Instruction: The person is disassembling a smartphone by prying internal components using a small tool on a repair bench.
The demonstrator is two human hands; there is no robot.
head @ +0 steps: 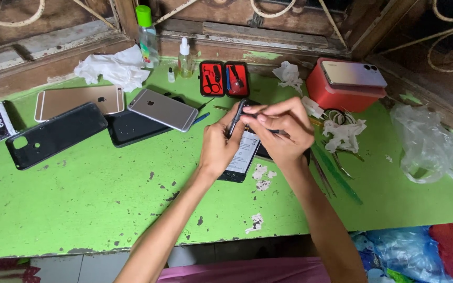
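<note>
My left hand grips a dark phone frame held on edge above the green table. My right hand pinches the top of that frame with the fingertips and holds a thin dark tool across the palm. Under both hands lies a flat black phone battery with a white label. Small white scraps lie beside it.
To the left lie a gold phone, a grey phone and a black phone case. An open red tool kit, two bottles and crumpled tissue stand at the back. A red box carries a phone; a clear plastic bag lies at right.
</note>
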